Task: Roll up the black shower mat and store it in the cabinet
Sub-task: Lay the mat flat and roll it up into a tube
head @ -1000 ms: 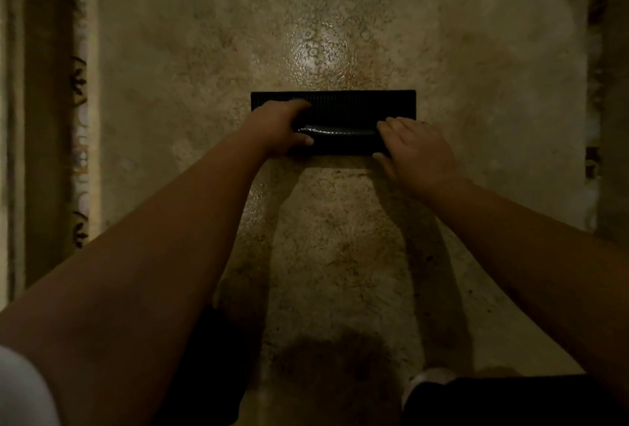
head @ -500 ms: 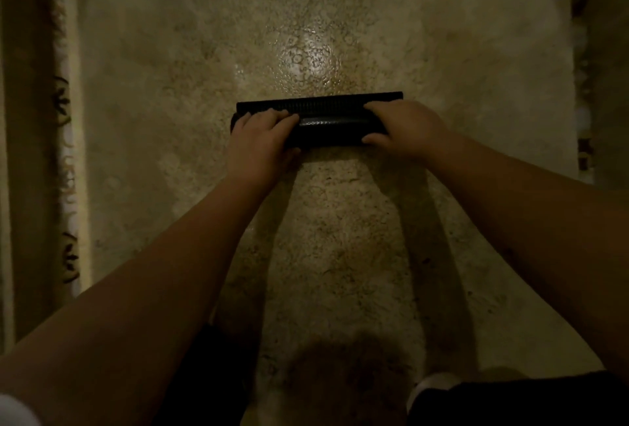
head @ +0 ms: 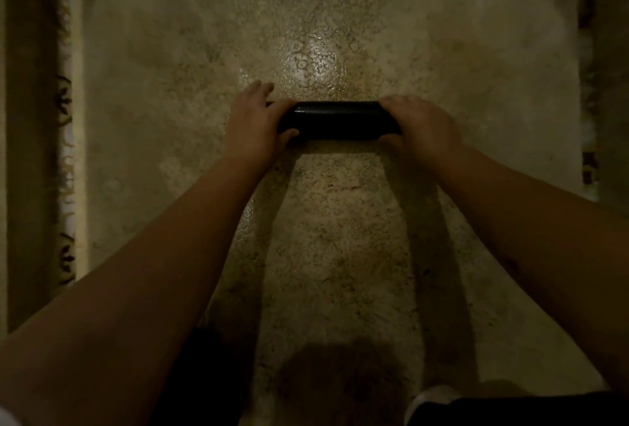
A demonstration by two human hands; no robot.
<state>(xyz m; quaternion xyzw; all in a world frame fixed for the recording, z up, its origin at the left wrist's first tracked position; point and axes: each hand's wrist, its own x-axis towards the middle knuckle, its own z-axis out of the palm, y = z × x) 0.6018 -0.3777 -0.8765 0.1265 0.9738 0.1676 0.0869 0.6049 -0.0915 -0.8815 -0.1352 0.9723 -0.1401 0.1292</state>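
Our left hand [head: 256, 126] and right hand [head: 419, 126] curl their fingers round the ends of the black rolled rubber shower mat [head: 337, 120] on the speckled beige stone floor [head: 340, 238].

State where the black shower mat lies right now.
In the head view the black shower mat lies rolled on the speckled floor, centre frame, between the left hand and right hand.

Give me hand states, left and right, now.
Left hand: closed on the left end of the rolled mat.
Right hand: closed on the mat's right end.
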